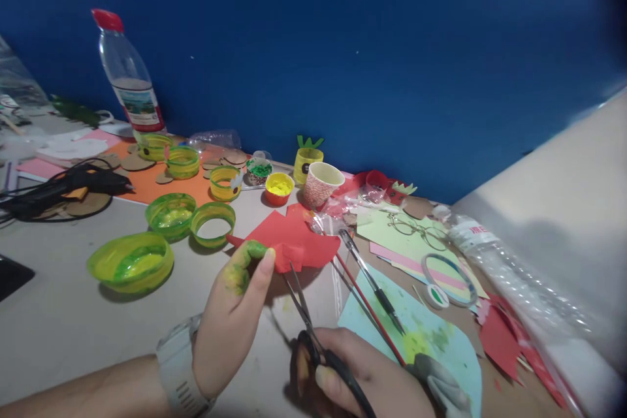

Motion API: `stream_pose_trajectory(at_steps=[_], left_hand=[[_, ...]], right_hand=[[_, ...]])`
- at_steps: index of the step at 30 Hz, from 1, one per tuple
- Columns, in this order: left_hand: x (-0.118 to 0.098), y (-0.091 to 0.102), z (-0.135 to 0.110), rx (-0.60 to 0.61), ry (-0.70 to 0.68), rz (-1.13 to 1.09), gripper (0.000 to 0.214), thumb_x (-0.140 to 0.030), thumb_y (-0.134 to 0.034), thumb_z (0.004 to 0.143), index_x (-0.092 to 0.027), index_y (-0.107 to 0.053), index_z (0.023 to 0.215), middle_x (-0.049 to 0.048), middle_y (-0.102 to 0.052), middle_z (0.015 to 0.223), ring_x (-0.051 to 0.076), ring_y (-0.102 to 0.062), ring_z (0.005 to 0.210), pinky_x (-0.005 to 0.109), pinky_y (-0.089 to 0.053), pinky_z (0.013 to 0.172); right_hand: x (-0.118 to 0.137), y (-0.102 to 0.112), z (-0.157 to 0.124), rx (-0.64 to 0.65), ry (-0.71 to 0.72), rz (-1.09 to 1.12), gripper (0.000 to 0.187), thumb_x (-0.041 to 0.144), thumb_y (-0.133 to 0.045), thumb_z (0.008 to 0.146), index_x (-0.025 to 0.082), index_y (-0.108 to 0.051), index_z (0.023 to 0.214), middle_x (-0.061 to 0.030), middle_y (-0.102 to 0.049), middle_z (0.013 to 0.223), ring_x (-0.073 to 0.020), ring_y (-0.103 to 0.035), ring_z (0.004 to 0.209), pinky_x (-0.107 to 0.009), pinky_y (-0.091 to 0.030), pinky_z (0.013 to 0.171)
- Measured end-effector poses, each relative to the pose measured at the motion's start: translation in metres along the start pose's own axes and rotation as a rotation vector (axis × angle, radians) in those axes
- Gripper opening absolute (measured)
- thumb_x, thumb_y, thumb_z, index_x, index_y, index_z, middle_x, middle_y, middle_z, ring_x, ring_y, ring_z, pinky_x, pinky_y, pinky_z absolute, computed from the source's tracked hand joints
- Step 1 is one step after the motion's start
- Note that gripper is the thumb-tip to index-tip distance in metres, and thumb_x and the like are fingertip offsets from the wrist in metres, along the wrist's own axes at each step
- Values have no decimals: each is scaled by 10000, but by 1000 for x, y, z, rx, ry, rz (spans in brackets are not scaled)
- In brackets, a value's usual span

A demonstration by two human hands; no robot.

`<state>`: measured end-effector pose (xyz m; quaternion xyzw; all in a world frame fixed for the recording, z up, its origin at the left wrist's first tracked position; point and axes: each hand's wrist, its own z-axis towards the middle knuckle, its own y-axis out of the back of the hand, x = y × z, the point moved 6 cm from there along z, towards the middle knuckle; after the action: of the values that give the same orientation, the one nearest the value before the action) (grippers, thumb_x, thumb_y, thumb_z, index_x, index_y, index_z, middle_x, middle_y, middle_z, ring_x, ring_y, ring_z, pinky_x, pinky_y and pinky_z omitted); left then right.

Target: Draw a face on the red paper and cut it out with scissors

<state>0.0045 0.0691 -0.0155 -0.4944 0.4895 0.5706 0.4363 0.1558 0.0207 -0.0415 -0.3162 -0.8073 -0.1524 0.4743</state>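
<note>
Between the thumb and fingers of my left hand is the edge of a piece of red paper with a jagged outline. Green and yellow paint stains that hand's index finger, and a watch circles the wrist. My right hand is wrapped around black-handled scissors. Their blades are a little apart, with the tips at the paper's lower edge. Just left of the left hand stand painted green-yellow cut bottle pieces: a bowl shape and a ring among them.
Behind the paper stand a patterned paper cup and a cup of yellow paint. A pen and a thin brush lie on light-blue paper. Glasses, tape and a plastic bottle lie right; a bottle stands back left.
</note>
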Motion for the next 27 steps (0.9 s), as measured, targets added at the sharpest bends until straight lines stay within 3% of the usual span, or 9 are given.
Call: stream_pose_trajectory(at_steps=[7,19,22,27], left_hand=[[13,-18,-11,279,79,84,459,-566,-379,917,-146,-566,920,-6,-604,860,-16,-523,741,66,-423,650],[18,-20,-14,351,144,70,441,-553,-362,927,-143,-506,855,-6,-522,806,-9,-459,723,90,-398,687],[13,-22,-13,305,120,15,428,-540,-393,914,-139,-533,862,21,-551,803,24,-474,727,124,-400,660],[-3,-24,-8,66,104,-119,433,-557,-466,854,-139,-577,849,51,-542,685,96,-514,763,175,-434,680]], right_hand=[[5,6,-2,-29,168,20,619,710,-488,863,93,-453,899,2,-419,677,-22,-362,492,-134,-282,424],[4,0,-1,41,159,104,613,715,-458,874,105,-428,924,8,-403,656,-16,-350,450,-114,-300,386],[2,1,-2,59,170,143,614,713,-451,878,101,-429,920,20,-380,624,-16,-320,439,-112,-288,376],[0,0,1,82,195,141,595,671,-432,915,77,-467,938,11,-407,612,-24,-364,408,-112,-308,359]])
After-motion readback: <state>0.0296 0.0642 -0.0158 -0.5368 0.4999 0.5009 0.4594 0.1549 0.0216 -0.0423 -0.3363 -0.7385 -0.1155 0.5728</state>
